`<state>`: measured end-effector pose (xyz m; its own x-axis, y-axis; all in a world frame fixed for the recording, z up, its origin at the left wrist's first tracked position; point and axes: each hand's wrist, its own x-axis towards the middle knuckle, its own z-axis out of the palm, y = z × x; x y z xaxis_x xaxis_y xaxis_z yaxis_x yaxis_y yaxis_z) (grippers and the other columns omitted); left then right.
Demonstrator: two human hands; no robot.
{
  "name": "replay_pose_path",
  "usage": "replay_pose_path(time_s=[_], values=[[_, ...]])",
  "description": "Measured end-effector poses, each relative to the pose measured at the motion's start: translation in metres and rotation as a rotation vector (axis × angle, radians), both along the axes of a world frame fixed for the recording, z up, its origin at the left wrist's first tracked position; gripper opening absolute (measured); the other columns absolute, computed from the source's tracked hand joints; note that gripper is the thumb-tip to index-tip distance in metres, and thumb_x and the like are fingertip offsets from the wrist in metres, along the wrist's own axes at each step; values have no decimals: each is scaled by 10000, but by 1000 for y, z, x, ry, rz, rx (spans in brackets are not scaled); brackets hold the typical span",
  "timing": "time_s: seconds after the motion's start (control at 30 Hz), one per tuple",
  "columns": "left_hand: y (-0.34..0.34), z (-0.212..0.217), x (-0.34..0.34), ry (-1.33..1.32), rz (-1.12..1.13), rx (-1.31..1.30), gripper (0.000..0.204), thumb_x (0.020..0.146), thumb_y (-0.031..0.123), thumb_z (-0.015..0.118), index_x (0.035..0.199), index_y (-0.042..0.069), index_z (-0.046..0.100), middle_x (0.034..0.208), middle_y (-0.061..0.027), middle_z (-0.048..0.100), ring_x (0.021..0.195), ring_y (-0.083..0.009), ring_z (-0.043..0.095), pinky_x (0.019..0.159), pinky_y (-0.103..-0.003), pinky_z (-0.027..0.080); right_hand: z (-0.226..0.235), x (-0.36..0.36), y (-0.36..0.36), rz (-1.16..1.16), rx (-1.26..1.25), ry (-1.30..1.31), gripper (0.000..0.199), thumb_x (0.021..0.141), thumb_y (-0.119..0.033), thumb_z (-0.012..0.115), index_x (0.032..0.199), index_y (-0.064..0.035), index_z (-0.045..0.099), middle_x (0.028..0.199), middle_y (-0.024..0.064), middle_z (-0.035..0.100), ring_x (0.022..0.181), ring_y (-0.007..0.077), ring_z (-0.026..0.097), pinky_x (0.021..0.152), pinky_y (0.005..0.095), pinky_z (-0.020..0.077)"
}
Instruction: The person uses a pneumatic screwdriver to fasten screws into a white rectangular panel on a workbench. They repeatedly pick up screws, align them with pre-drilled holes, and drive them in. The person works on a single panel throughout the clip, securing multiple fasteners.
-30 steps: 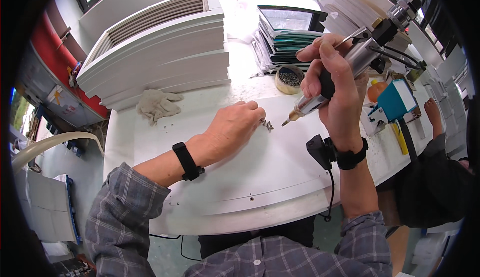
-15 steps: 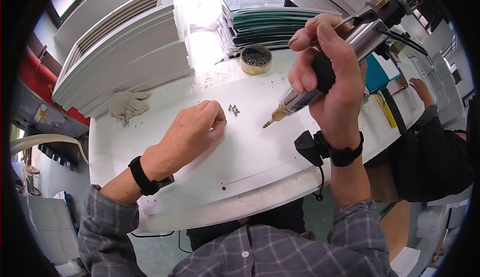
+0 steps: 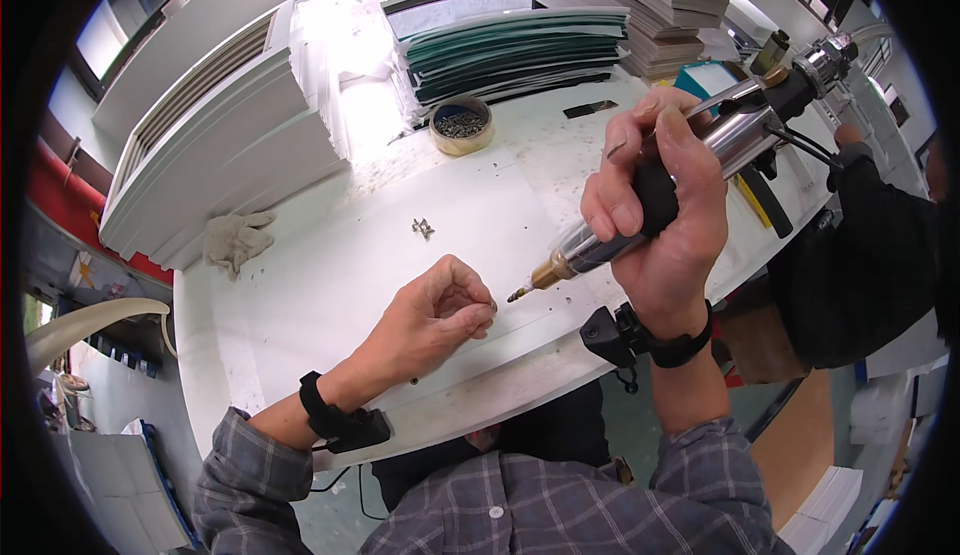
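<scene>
Loose screws (image 3: 423, 228) lie before the tub (image 3: 466, 147) (glove (image 3: 238, 243) farther left).

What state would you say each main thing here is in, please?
Driver: held, tip slanting down-left
Right grip: closed around it
Left grip: pinched, contents unclear
Screws: loose, in a small heap
Tub: uncovered, small metal parts inside
Glove: crumpled, unworn
Teal sheets: stacked
</scene>
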<state>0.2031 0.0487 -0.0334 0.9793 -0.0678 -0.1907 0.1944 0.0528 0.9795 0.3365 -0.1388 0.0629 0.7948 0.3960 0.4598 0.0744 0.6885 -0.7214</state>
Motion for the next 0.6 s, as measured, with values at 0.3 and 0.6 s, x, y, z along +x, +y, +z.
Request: replay_pose_path(time_s=[0.3,0.6], values=[[-12,-9,3,-32,4,-286,172,1008,52,635,1143,70,529,1043,-31,618,942,-111,643,858,-279,563,-7,4,-5,-10,-25,-12,189,1060,-275,503,1071,-87,493,868,48,550,478,61,427,448,241,415],[-16,-9,10,-41,-5,-273,160,1019,59,618,1149,53,525,1040,-48,619,947,-125,646,869,-284,569,-8,6,-7,-43,-23,27,199,1051,-279,519,1063,-83,494,849,45,554,468,58,424,438,241,410]])
